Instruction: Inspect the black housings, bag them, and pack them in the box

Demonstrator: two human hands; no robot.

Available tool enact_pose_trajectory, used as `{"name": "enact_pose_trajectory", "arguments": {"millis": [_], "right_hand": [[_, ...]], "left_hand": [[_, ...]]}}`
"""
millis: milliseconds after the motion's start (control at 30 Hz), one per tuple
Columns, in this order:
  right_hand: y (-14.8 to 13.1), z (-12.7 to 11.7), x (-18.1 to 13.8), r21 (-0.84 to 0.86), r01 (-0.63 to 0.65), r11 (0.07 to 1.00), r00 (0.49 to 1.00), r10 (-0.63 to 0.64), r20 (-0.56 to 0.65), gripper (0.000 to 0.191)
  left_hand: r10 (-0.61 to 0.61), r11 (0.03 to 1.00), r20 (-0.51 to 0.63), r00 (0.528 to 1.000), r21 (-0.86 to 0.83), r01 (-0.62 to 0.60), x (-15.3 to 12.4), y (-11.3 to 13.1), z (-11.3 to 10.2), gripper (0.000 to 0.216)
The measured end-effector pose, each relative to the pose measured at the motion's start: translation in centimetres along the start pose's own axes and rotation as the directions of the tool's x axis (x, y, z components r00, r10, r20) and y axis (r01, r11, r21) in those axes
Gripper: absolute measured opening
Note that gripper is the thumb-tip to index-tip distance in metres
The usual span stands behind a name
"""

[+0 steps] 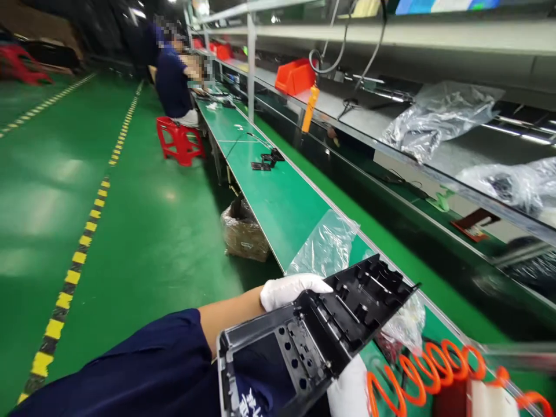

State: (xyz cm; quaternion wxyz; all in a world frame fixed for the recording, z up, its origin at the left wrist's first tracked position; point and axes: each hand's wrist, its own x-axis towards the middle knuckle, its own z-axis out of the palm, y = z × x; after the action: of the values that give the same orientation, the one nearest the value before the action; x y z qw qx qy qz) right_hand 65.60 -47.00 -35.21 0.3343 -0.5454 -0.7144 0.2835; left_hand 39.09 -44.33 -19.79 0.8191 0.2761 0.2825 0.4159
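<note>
A black plastic housing (358, 304) fills the lower middle of the view, tilted, its ribbed inner side facing me. A rectangular opening takes up its near end, and my dark blue clothing shows through it. My left hand (293, 289), in a white glove, is closed on the housing's left edge with the thumb along the rim. Low on the opposite side, my right hand (350, 388), also white-gloved, grips the housing from below; its fingers are mostly hidden. Just beyond the housing, a clear plastic bag (325, 246) lies on the green bench (282, 200).
An orange coiled air hose (417, 376) stands at the lower right. Farther along the bench lie small black parts (267, 159). A seated person (174, 81) works at the far end. Overhead shelving (369, 124) runs along the right, and a wrapped carton (245, 234) sits beneath the bench.
</note>
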Motion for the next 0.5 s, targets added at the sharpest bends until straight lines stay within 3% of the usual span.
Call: {"name": "enact_pose_trajectory", "arguments": {"millis": [100, 200, 367, 500], "right_hand": [[1.5, 1.1, 0.7, -0.089, 0.041, 0.995, 0.998, -0.045, -0.041, 0.079], [2.1, 2.1, 1.1, -0.191, 0.089, 0.978, 0.991, -0.107, -0.086, 0.078], [1.8, 3.5, 2.5, -0.303, 0.225, 0.926, 0.974, -0.218, 0.058, 0.072], [1.8, 4.8, 3.8, -0.377, 0.197, 0.905, 0.978, -0.210, 0.007, 0.084]], "left_hand": [[0.086, 0.994, -0.058, 0.995, -0.060, -0.089, -0.1, 0.4, -1.7, 0.013], [0.095, 0.987, -0.074, 0.993, -0.126, -0.104, 0.1, 0.4, -3.5, 0.014], [0.131, 0.963, -0.052, 0.990, -0.232, -0.139, 0.3, 1.2, -5.3, 0.013], [0.195, 0.953, -0.084, 0.977, -0.219, -0.209, -0.7, 2.1, -6.1, 0.010]]}}
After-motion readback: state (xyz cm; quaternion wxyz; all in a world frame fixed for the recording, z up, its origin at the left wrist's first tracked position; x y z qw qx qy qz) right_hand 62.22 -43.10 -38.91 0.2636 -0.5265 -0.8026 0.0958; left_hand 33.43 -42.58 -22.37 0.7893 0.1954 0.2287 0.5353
